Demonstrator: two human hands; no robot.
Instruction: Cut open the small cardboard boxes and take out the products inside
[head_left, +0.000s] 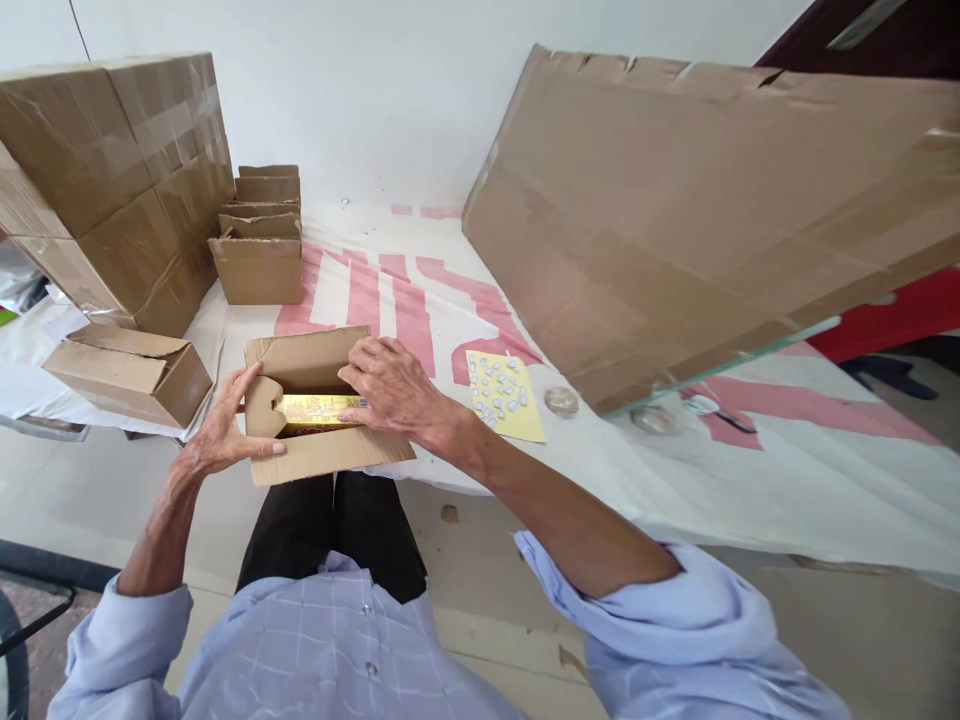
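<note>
An open brown cardboard box is at the table's front edge, its long flaps spread to the front and back. Inside lies a shiny gold-yellow package with printing on it. My left hand grips the box's left end, thumb over the front flap and fingers behind. A curved end flap stands beside that hand. My right hand reaches over the right end, fingers curled and thumb against the package's right end. The hand hides that end of the box, and its fingertips' exact contact is hard to see.
Taped cartons are stacked at left, near several open small boxes and one closed box. A yellow sheet with small silvery pieces and a tape roll lie right. A large cardboard panel leans beyond.
</note>
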